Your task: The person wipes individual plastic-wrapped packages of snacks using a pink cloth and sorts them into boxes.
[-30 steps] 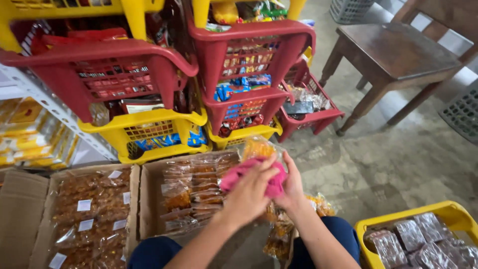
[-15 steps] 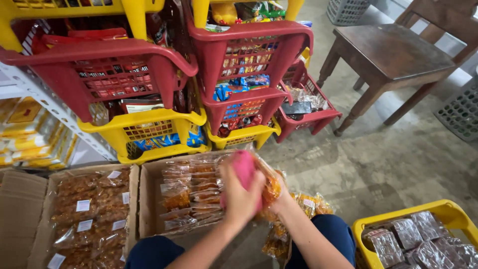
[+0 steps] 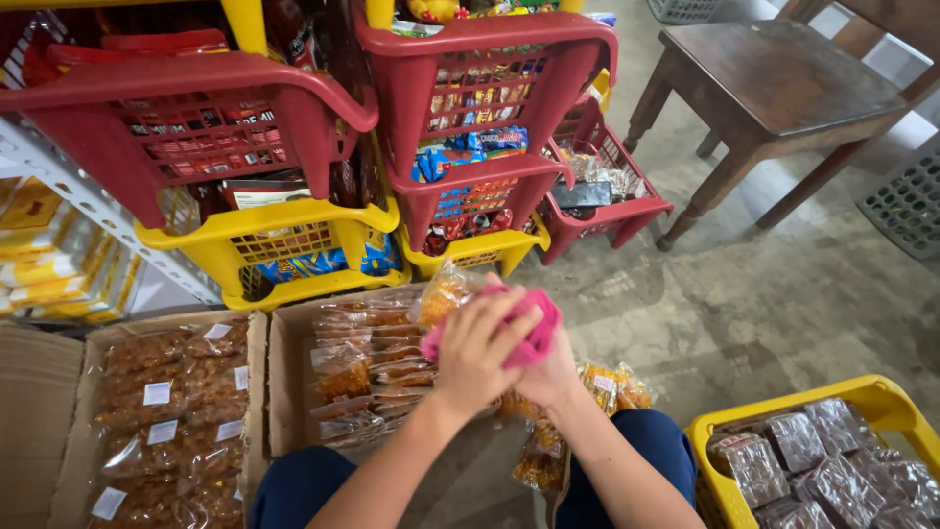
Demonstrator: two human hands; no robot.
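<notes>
Two hands [image 3: 509, 358], pink cloth [image 3: 537, 338] pressed between

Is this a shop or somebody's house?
It looks like a small snack shop or its storeroom. Red and yellow baskets stacked full of packets, cardboard boxes of bagged snacks on the floor, and both hands wiping with a pink cloth.

A bright pink cloth [image 3: 534, 333] showed between the hands. Red baskets [image 3: 196, 108] sat above yellow baskets [image 3: 264, 245]. Brown cardboard boxes [image 3: 39, 411] held clear packets of orange-brown snacks [image 3: 157, 411] with white labels. The wooden table [image 3: 783, 88] was dark brown, the floor [image 3: 764, 313] mottled grey.
</notes>
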